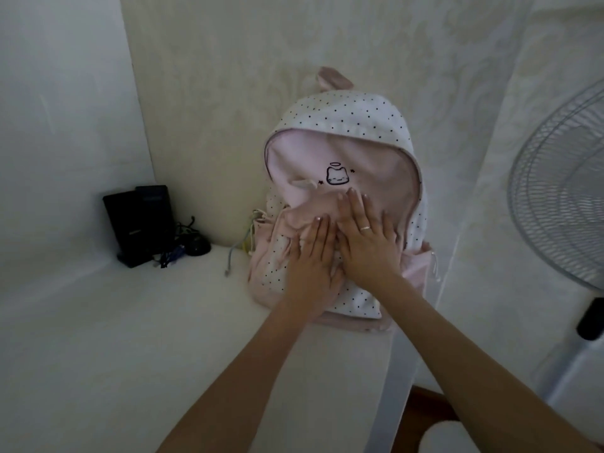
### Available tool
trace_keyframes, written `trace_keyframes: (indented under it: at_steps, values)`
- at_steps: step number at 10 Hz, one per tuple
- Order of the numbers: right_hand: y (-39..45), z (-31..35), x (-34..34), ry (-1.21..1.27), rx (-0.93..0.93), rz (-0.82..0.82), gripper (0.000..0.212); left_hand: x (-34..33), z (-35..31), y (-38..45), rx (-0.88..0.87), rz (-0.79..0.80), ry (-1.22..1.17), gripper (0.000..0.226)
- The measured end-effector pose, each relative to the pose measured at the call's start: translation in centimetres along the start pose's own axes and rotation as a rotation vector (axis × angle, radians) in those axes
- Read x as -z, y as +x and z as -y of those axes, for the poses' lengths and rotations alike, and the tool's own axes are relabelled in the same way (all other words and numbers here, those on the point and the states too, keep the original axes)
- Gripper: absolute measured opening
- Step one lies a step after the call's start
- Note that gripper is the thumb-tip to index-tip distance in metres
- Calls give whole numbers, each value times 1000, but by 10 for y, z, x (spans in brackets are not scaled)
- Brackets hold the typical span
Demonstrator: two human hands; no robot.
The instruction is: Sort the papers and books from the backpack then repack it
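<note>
1. Head view, far left: black boxes (139, 220) and tangled cables (183, 246) sit in the corner of a white table (114, 338).
2. Centre: a pink, dotted backpack (343, 152) stands on the table against the wall, apparently closed.
3. The left hand (313, 263) and right hand (367, 243) lie flat on its front pocket, fingers straight, grasping nothing.
4. Right: a fan (562, 204).
5. No papers or books show. It cannot be told whether sorting is about to begin or repacking is done; if beginning, finding the zipper comes next.
</note>
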State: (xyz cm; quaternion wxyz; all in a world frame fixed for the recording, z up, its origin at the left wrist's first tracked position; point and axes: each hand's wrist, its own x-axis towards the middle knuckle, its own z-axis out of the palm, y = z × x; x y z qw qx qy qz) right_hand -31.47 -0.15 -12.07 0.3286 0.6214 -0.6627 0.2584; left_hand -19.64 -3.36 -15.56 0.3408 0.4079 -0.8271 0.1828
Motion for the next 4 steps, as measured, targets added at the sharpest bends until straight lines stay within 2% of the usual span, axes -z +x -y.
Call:
trace_keyframes:
  at_steps: [1, 2, 3, 4]
  values:
    - [-10, 10, 5, -43, -31, -27, 59, 10, 2, -9, 38, 35, 20, 63]
    - [-15, 6, -5, -72, -29, 110, 62, 9, 3, -12, 61, 113, 22, 60]
    - [-3, 9, -2, -42, -36, 254, 63, 9, 6, -6, 105, 261, -7, 63]
    - [-5, 16, 34, 154, -66, 333, 64, 30, 5, -10, 37, 227, -1, 72]
